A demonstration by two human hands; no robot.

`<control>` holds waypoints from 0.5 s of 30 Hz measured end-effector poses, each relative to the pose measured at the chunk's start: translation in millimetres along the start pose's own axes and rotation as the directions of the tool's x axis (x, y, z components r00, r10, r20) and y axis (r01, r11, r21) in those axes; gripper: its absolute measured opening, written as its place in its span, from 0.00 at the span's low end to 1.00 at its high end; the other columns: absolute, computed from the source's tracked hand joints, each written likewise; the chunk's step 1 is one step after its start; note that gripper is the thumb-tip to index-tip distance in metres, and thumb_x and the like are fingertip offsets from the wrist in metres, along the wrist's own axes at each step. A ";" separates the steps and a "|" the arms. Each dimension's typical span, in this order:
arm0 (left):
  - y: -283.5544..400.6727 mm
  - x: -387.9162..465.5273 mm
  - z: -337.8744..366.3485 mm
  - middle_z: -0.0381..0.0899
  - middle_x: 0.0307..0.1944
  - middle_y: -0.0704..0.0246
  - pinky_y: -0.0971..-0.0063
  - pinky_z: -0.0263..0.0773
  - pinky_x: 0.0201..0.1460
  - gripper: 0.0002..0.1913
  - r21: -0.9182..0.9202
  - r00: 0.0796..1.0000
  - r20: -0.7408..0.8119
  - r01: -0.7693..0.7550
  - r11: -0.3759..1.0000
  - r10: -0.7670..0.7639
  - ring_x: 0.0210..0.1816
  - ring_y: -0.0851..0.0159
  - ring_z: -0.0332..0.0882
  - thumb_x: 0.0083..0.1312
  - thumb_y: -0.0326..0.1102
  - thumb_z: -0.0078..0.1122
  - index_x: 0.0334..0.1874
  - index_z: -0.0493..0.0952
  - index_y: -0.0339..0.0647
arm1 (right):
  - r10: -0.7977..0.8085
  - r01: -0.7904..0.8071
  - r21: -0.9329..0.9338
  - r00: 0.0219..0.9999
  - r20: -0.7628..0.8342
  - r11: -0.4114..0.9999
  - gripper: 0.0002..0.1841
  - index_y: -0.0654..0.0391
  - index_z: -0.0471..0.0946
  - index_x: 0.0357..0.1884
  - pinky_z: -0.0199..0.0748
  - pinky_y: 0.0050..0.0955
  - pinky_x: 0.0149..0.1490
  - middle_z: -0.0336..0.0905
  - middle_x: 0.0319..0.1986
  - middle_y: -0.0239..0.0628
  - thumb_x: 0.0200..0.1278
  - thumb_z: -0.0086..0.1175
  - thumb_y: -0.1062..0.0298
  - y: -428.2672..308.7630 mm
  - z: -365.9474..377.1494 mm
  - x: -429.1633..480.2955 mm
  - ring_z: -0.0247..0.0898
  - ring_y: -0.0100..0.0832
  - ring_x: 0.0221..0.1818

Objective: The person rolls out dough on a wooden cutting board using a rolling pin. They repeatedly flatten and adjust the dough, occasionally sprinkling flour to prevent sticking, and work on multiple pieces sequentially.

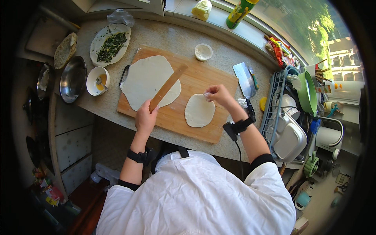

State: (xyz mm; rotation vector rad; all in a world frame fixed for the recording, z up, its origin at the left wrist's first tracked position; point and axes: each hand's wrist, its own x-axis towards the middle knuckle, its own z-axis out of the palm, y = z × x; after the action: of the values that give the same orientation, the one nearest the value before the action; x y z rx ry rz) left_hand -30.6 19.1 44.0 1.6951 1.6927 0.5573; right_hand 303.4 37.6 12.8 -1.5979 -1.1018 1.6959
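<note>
My left hand [146, 116] grips the near end of a wooden rolling pin [169, 87]. The pin slants over a large rolled-out dough sheet [147, 79] on a wooden cutting board [202, 72]. To the right lies a smaller flat dough round [199, 113] on the same board. My right hand [218, 95] is at this round's upper right edge, fingertips bunched and whitened. Whether they hold a pinch of flour or touch the dough cannot be made out. Beyond the board stands a small tub of white powder [203, 52], which looks like flour.
At the back left lies dough topped with chopped greens [111, 45]. Nearby are an egg bowl with a spoon [97, 81] and a steel bowl [73, 79]. A cleaver [245, 80] and fork [253, 77] lie right of the board, beside a loaded dish rack [274, 114]. A cable hangs from my right wrist strap [239, 127].
</note>
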 end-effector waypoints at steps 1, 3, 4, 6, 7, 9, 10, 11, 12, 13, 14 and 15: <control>2.5 -1.7 2.3 0.82 0.41 0.52 0.58 0.75 0.43 0.18 -0.010 1.000 0.007 0.021 1.000 -0.021 0.42 0.45 0.80 0.62 0.35 0.64 0.52 0.76 0.35 | 0.060 -0.060 0.013 0.998 0.021 0.998 0.05 0.68 0.82 0.36 0.78 0.26 0.40 0.83 0.30 0.35 0.59 0.61 0.76 11.5 13.0 -9.4 0.79 0.25 0.32; 9.0 -6.3 7.2 0.82 0.40 0.53 0.58 0.74 0.43 0.18 -0.010 1.000 0.015 0.007 1.000 -0.007 0.42 0.45 0.80 0.62 0.36 0.64 0.52 0.76 0.36 | -0.024 0.029 -0.049 0.994 0.105 0.998 0.08 0.67 0.81 0.39 0.78 0.27 0.43 0.84 0.30 0.36 0.58 0.60 0.78 26.0 33.8 -18.3 0.80 0.26 0.35; 12.3 -9.0 8.7 0.82 0.40 0.53 0.58 0.74 0.42 0.18 -0.026 1.000 0.018 0.003 1.000 -0.003 0.42 0.45 0.80 0.62 0.36 0.64 0.52 0.76 0.36 | -0.085 0.086 -0.133 0.996 0.013 0.987 0.11 0.64 0.82 0.41 0.77 0.32 0.47 0.83 0.32 0.39 0.54 0.62 0.78 28.8 38.3 -20.7 0.80 0.33 0.39; 18.7 -15.4 11.8 0.82 0.40 0.53 0.59 0.74 0.42 0.18 -0.026 0.999 0.040 0.037 0.999 -0.036 0.42 0.46 0.81 0.62 0.36 0.64 0.52 0.76 0.36 | -0.385 0.281 -0.385 0.895 -0.226 0.879 0.13 0.62 0.82 0.41 0.75 0.35 0.50 0.82 0.35 0.42 0.51 0.64 0.77 30.2 45.4 -27.7 0.77 0.38 0.42; 21.1 -18.9 13.1 0.82 0.40 0.53 0.59 0.74 0.42 0.18 -0.034 0.997 0.052 0.052 0.998 -0.050 0.42 0.47 0.81 0.62 0.36 0.64 0.51 0.76 0.36 | -0.529 0.334 -0.513 0.794 -0.300 0.791 0.14 0.60 0.82 0.41 0.74 0.37 0.51 0.81 0.37 0.43 0.50 0.65 0.76 28.3 46.5 -29.8 0.76 0.41 0.44; 24.6 -26.1 16.4 0.83 0.40 0.54 0.60 0.75 0.42 0.18 -0.024 0.998 0.035 0.044 0.999 -0.043 0.42 0.48 0.81 0.62 0.36 0.64 0.52 0.77 0.37 | -0.630 0.255 -0.743 0.726 -0.274 0.618 0.15 0.58 0.81 0.41 0.70 0.42 0.54 0.76 0.40 0.45 0.48 0.67 0.72 25.8 49.9 -37.8 0.70 0.47 0.48; 25.4 -30.0 17.8 0.83 0.40 0.54 0.60 0.75 0.42 0.18 -0.025 0.998 0.031 0.056 0.998 -0.055 0.42 0.48 0.81 0.62 0.36 0.64 0.52 0.77 0.37 | -0.597 0.193 -0.770 0.750 -0.284 0.608 0.16 0.58 0.80 0.42 0.69 0.41 0.54 0.76 0.40 0.44 0.48 0.67 0.72 24.7 50.7 -39.4 0.69 0.47 0.48; 25.8 -34.0 19.3 0.83 0.40 0.54 0.61 0.75 0.42 0.18 -0.010 0.998 0.024 0.050 0.999 -0.050 0.42 0.48 0.81 0.62 0.36 0.64 0.52 0.77 0.37 | -0.520 0.118 -0.790 0.808 -0.276 0.602 0.16 0.58 0.79 0.42 0.68 0.41 0.54 0.76 0.41 0.44 0.49 0.67 0.72 24.8 51.9 -40.5 0.69 0.47 0.48; 26.0 -38.0 20.8 0.83 0.40 0.54 0.61 0.75 0.42 0.18 -0.002 0.998 0.022 0.059 0.998 -0.059 0.41 0.48 0.81 0.62 0.36 0.64 0.52 0.77 0.37 | -0.535 0.128 -0.775 0.791 -0.297 0.619 0.17 0.58 0.78 0.43 0.68 0.41 0.53 0.76 0.40 0.44 0.48 0.68 0.71 25.6 52.4 -39.6 0.69 0.47 0.47; 25.9 -41.8 22.4 0.83 0.39 0.55 0.61 0.75 0.42 0.18 0.002 0.995 0.031 0.091 0.996 -0.091 0.41 0.48 0.81 0.62 0.37 0.64 0.52 0.77 0.38 | -0.505 0.124 -0.756 0.811 -0.297 0.643 0.18 0.58 0.78 0.43 0.68 0.42 0.53 0.75 0.39 0.44 0.48 0.68 0.71 27.3 53.2 -37.3 0.68 0.47 0.47; 25.7 -45.3 23.9 0.83 0.39 0.55 0.61 0.75 0.42 0.18 -0.011 0.998 0.013 0.054 0.998 -0.054 0.41 0.48 0.81 0.62 0.37 0.64 0.52 0.77 0.38 | -0.512 0.150 -0.729 0.803 -0.305 0.668 0.19 0.58 0.77 0.43 0.67 0.42 0.53 0.75 0.39 0.44 0.47 0.69 0.71 29.1 52.4 -33.1 0.68 0.48 0.46; 25.4 -48.3 25.2 0.83 0.39 0.55 0.61 0.75 0.42 0.18 -0.027 0.999 0.007 0.039 0.999 -0.039 0.41 0.48 0.81 0.62 0.36 0.64 0.52 0.77 0.38 | -0.463 0.113 -0.753 0.844 -0.271 0.648 0.19 0.58 0.76 0.43 0.68 0.41 0.52 0.76 0.38 0.44 0.48 0.68 0.71 30.9 50.7 -28.0 0.70 0.47 0.45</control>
State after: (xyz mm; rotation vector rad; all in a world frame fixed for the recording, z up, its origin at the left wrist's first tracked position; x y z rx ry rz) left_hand 1.9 -30.8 52.3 1.6393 1.7021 0.5539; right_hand 261.7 -11.1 -1.1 -1.9637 -1.7770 0.6019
